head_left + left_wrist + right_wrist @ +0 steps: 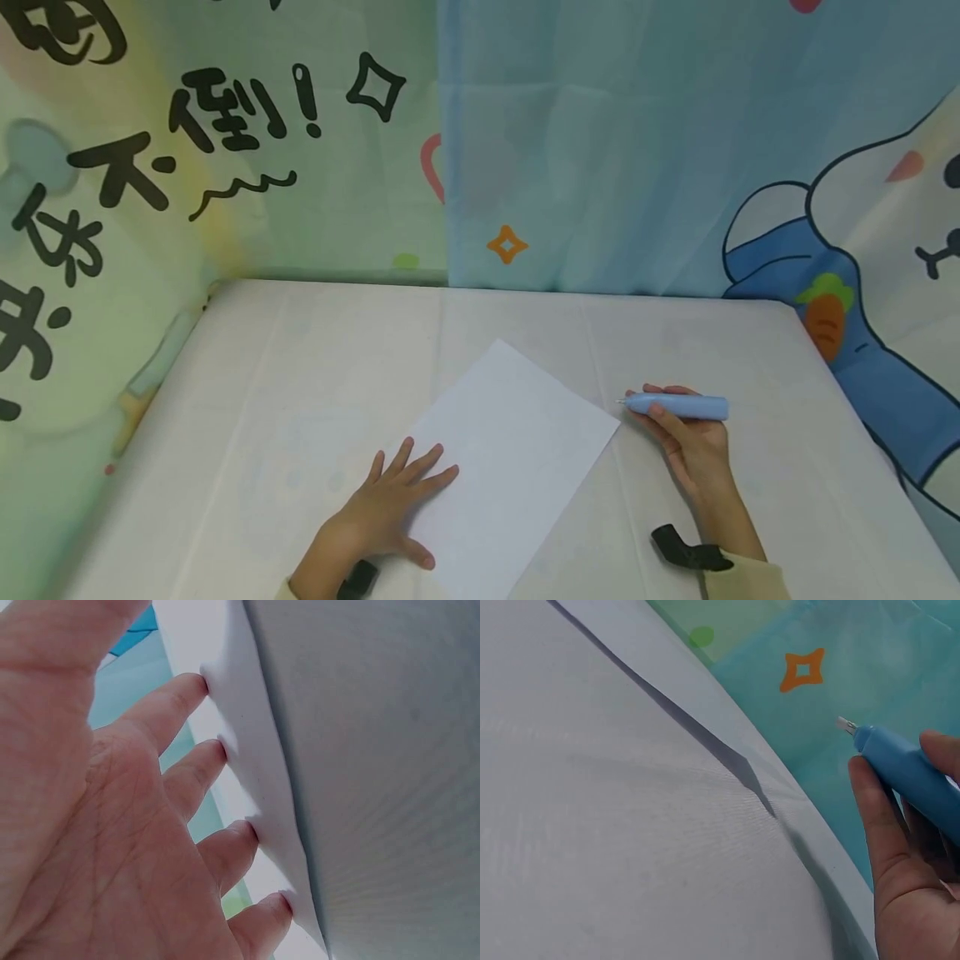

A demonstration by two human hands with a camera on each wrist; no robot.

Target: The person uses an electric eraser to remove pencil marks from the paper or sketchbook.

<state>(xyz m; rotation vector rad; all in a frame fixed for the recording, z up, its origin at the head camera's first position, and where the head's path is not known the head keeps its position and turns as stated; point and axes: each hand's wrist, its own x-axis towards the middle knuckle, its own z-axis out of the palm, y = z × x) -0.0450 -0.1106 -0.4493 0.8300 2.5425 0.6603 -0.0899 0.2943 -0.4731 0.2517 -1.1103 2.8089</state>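
Note:
A blank white sheet of paper [517,450] lies turned cornerwise on the white-covered table. My left hand [393,504] rests with fingers spread on the left side of the sheet. In the left wrist view, its fingertips [244,832] touch the paper [259,750] near an edge. To the right of the paper's corner, my right hand [693,446] holds a light blue electric eraser [686,407] between thumb and fingers. Its narrow tip points left toward the sheet. The right wrist view shows a small pale tip on the eraser [911,769], apart from the paper [675,682].
The white tablecloth [300,392] has faint fold lines. Behind the table hangs a printed blue and green curtain [570,167], with a cartoon figure [885,250] at the right. A dark wrist strap piece [686,550] sits at my right wrist.

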